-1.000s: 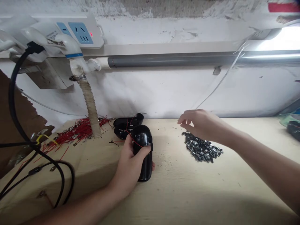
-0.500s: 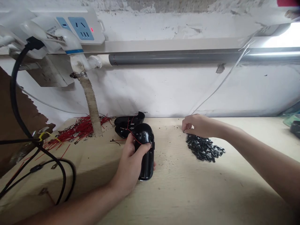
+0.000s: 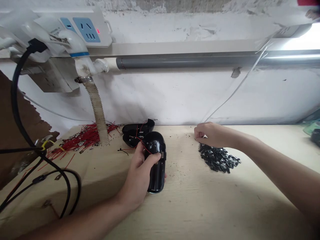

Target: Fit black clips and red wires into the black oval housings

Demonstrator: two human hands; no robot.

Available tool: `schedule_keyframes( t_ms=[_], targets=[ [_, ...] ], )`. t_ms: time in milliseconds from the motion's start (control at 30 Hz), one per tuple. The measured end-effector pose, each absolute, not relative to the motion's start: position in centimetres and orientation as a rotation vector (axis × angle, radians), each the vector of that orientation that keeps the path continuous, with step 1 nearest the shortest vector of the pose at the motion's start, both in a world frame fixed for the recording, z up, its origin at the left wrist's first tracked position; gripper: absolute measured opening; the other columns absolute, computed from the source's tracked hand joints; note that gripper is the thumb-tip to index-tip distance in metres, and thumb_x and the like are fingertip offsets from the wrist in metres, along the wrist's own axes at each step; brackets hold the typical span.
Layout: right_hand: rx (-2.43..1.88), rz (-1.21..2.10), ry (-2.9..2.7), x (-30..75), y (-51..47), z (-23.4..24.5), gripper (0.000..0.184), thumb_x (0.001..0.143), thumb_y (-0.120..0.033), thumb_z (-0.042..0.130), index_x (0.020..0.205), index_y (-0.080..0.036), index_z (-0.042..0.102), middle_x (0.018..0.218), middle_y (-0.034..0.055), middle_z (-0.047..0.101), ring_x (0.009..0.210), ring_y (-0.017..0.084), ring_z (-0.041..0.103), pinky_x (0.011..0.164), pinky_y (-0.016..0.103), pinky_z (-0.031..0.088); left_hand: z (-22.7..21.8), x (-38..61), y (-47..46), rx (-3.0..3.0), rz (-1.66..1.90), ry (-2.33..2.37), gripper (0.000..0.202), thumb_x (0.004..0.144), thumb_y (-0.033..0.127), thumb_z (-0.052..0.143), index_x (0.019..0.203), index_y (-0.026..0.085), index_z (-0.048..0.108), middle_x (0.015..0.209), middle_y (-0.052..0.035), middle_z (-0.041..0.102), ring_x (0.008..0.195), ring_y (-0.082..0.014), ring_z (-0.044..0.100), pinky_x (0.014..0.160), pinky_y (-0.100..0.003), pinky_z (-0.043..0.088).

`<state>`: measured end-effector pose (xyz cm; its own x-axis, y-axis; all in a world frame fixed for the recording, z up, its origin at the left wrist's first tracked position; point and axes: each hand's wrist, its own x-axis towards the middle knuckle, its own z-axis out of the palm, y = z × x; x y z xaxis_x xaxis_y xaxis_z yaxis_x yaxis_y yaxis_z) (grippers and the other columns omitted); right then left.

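My left hand is shut around a rounded black plastic housing, with its fingers across the front and a thin red wire looped over the top. Behind it lies another black housing shell with red wires. My right hand hangs at the top edge of a heap of small black metal clips. Its fingertips are pinched together, and I cannot tell whether they hold a clip.
A bundle of red wires with metal terminals lies on the pale wooden bench left of the housings. A corrugated hose stands behind them. Black cables hang at the left, below a power strip.
My right hand has come down from above the clip heap to its top edge, with the fingers drawn together. My left hand still grips the housing, which has turned slightly.
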<state>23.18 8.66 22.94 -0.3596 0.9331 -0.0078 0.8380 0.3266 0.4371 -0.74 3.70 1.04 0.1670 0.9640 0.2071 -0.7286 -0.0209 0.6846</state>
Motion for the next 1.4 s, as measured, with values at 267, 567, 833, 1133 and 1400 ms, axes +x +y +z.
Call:
schedule_keyframes(
  t_ms=[267, 567, 833, 1133, 1400],
  targets=[
    [1.001, 0.856, 2.757, 18.8, 5.1, 19.9, 0.066, 0.111, -0.05, 0.055, 0.167, -0.019, 0.043, 0.143, 0.0147, 0.067, 0.122, 0.033, 0.068, 0.101, 0.054, 0.057, 1.0, -0.7, 3.4, 0.875, 1.38, 0.351, 0.055, 0.088, 0.031, 0.075, 0.136, 0.03, 0.048, 0.096, 0.0017, 0.061, 0.065, -0.0182, 0.069, 0.055, -0.031, 0.057],
    [0.62, 0.822, 3.09, 16.8, 3.4, 14.5, 0.068, 0.106, -0.027, 0.061, 0.168, -0.015, 0.036, 0.161, 0.0184, 0.052, 0.146, 0.028, 0.057, 0.118, 0.043, 0.057, 1.4, -0.6, 3.3, 0.905, 1.375, 0.302, 0.07, 0.086, 0.032, 0.077, 0.146, 0.034, 0.041, 0.099, 0.0022, 0.061, 0.063, -0.0171, 0.068, 0.056, -0.03, 0.056],
    [0.615, 0.767, 3.205, 17.1, 3.6, 13.7, 0.074, 0.099, -0.019, 0.065, 0.168, -0.017, 0.036, 0.162, 0.0169, 0.052, 0.146, 0.025, 0.059, 0.118, 0.039, 0.057, 1.2, -0.7, 3.4, 1.018, 1.415, 0.327, 0.061, 0.089, 0.031, 0.074, 0.143, 0.029, 0.045, 0.101, 0.0012, 0.06, 0.08, -0.016, 0.062, 0.07, -0.03, 0.055],
    [0.524, 0.886, 3.229, 17.5, 3.5, 13.5, 0.064, 0.1, -0.019, 0.068, 0.159, -0.011, 0.046, 0.155, 0.017, 0.059, 0.143, 0.019, 0.061, 0.121, 0.027, 0.052, 1.0, -0.9, 3.4, 1.139, 1.482, 0.297, 0.049, 0.093, 0.027, 0.072, 0.139, 0.025, 0.054, 0.12, -0.0024, 0.063, 0.115, -0.0201, 0.056, 0.103, -0.035, 0.045],
    [0.603, 0.775, 3.271, 17.6, 4.0, 13.3, 0.076, 0.097, -0.019, 0.068, 0.166, -0.013, 0.036, 0.153, 0.0168, 0.058, 0.141, 0.02, 0.06, 0.12, 0.032, 0.054, 0.8, -1.0, 3.7, 1.154, 1.455, 0.33, 0.053, 0.09, 0.023, 0.073, 0.14, 0.026, 0.054, 0.115, -0.0011, 0.064, 0.107, -0.0186, 0.056, 0.098, -0.033, 0.046]
  ],
)
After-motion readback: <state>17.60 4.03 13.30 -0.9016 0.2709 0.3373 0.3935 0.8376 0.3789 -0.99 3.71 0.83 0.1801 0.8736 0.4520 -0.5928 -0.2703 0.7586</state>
